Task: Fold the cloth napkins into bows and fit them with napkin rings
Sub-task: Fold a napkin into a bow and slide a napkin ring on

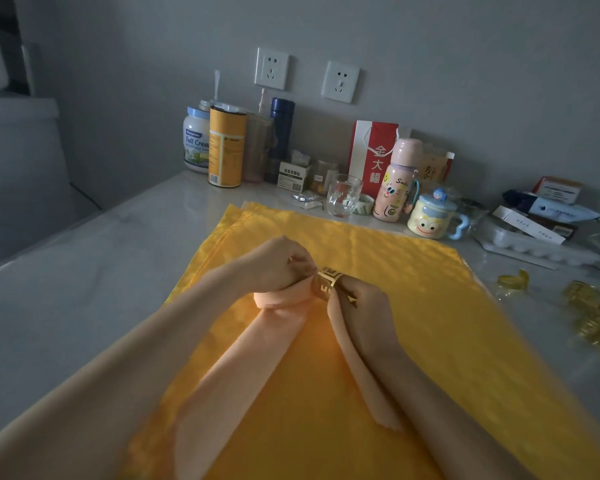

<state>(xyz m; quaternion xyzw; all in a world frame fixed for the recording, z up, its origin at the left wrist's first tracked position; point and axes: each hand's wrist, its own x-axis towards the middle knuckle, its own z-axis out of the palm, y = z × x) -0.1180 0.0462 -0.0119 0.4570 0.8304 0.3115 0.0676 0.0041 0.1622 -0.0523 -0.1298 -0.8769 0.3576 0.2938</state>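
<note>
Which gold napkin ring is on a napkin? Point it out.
The napkin ring between the left hand and right hand, threaded onto the peach napkin; the other rings lie loose on the table at right.

Cartoon mug (426, 221), glass (343, 199), red bag (373, 154).

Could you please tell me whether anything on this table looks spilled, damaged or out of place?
Nothing looks spilled or damaged. The spare gold rings lie scattered, not stacked, near the right edge of the table, and a small crumpled wrapper sits loose beside the glass.
</note>
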